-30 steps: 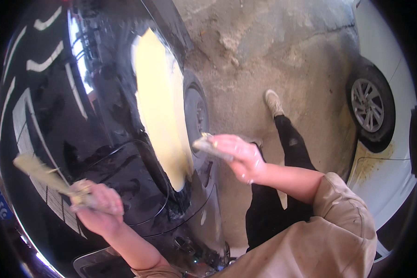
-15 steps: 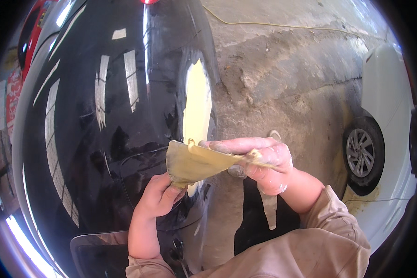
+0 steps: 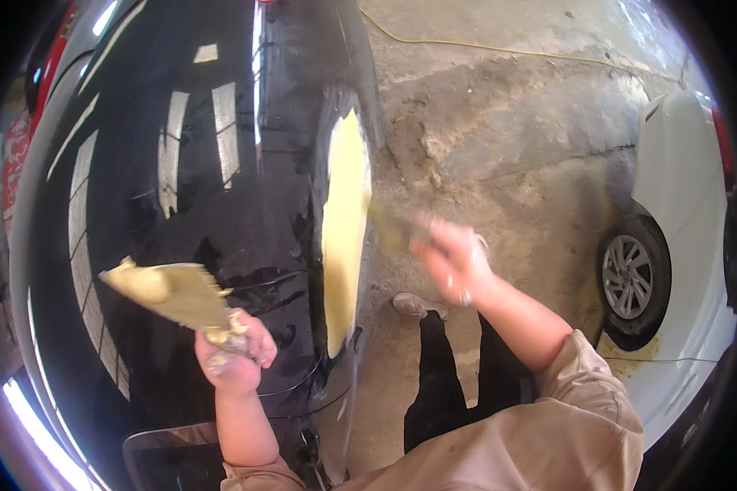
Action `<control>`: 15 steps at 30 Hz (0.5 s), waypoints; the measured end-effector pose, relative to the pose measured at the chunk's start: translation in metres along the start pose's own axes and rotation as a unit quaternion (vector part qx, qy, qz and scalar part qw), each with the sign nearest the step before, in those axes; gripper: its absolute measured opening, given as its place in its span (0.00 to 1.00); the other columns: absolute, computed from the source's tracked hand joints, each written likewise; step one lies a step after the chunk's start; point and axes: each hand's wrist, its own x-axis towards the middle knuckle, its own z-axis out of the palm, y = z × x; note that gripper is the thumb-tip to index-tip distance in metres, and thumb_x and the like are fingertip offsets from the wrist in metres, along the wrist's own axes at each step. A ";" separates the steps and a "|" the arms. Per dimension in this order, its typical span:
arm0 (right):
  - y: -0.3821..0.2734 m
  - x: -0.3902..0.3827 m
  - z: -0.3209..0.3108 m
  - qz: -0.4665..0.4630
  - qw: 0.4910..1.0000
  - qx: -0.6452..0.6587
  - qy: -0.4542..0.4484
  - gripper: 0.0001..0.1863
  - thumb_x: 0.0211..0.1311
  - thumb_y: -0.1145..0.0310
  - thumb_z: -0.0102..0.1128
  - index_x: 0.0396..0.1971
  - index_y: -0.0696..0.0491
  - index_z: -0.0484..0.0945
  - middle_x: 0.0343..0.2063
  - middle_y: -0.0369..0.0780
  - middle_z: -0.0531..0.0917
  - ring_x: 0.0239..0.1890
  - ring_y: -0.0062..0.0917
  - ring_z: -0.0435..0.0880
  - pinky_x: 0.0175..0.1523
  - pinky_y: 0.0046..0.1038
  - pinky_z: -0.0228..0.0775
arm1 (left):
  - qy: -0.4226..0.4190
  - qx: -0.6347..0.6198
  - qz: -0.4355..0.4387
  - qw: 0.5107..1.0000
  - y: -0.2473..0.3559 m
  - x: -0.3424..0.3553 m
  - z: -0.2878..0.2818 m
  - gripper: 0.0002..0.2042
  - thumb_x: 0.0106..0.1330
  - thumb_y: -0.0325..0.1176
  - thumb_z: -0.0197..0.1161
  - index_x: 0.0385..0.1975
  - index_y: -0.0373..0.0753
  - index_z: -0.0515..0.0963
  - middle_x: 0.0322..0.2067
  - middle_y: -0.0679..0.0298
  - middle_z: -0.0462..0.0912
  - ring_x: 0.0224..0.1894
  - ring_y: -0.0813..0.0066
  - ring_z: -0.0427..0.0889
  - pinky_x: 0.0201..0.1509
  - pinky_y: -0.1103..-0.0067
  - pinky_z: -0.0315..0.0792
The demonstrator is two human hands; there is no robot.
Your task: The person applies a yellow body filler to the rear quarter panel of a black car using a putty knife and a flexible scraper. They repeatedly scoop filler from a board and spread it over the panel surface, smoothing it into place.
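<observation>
A long strip of pale yellow body filler (image 3: 345, 237) lies along the side of the black car's panel (image 3: 287, 188). Low on the left, my left hand (image 3: 236, 353) is closed round the handle of a wide putty knife (image 3: 192, 301). On that blade sits a lump of filler (image 3: 146, 285), and more is smeared by the handle and fingers. My right hand (image 3: 457, 260) grips a second, filler-coloured spreader (image 3: 393, 231), smeared by motion, close beside the strip's right edge. Whether this blade touches the panel I cannot tell. White smears mark my right hand.
A white car with a wheel (image 3: 629, 274) stands at the right. A yellow cable (image 3: 483, 47) crosses the rough concrete floor (image 3: 499, 147). My shoe (image 3: 418, 306) is on the floor beside the black car. Something red shows at the far left.
My hands have drawn apart. The left moved left with its putty knife, turning the loaded blade upward. The right carried its spreader off that blade to the filler strip's right edge.
</observation>
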 end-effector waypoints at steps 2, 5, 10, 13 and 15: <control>0.027 0.028 0.001 0.097 0.990 -0.059 0.082 0.19 0.68 0.74 0.57 0.58 0.57 0.78 0.31 0.39 0.83 0.29 0.20 0.77 0.37 0.26 0.73 | 0.024 -0.026 0.046 0.998 -0.005 0.003 -0.001 0.44 0.50 0.79 0.58 0.50 0.44 0.68 0.18 0.70 0.61 0.12 0.83 0.61 0.09 0.86 0.56; 0.065 0.081 0.025 0.133 0.976 0.014 0.171 0.18 0.70 0.71 0.59 0.58 0.55 0.78 0.32 0.34 0.82 0.32 0.14 0.76 0.39 0.22 0.72 | 0.072 -0.073 0.020 0.994 -0.008 0.007 -0.010 0.46 0.45 0.78 0.65 0.52 0.44 0.66 0.17 0.68 0.65 0.12 0.79 0.65 0.09 0.83 0.60; 0.105 0.130 0.057 0.076 0.978 -0.028 0.193 0.21 0.66 0.78 0.54 0.57 0.52 0.81 0.46 0.46 0.88 0.48 0.32 0.87 0.55 0.29 0.76 | 0.107 -0.084 0.054 0.989 -0.013 0.001 -0.020 0.45 0.49 0.78 0.64 0.56 0.45 0.68 0.18 0.68 0.64 0.11 0.79 0.65 0.07 0.84 0.58; 0.109 0.134 0.068 0.100 0.977 0.009 0.189 0.22 0.65 0.80 0.52 0.58 0.52 0.81 0.47 0.46 0.88 0.51 0.31 0.88 0.58 0.28 0.76 | 0.108 -0.079 0.054 0.989 -0.013 0.000 -0.022 0.44 0.50 0.77 0.63 0.56 0.46 0.69 0.17 0.68 0.64 0.11 0.79 0.64 0.07 0.84 0.58; 0.108 0.133 0.073 0.112 0.977 0.024 0.178 0.22 0.64 0.81 0.52 0.57 0.52 0.82 0.49 0.46 0.87 0.52 0.31 0.88 0.59 0.29 0.76 | 0.095 -0.073 0.051 0.992 -0.014 0.001 -0.022 0.44 0.52 0.77 0.63 0.57 0.46 0.69 0.17 0.68 0.63 0.11 0.79 0.63 0.07 0.84 0.58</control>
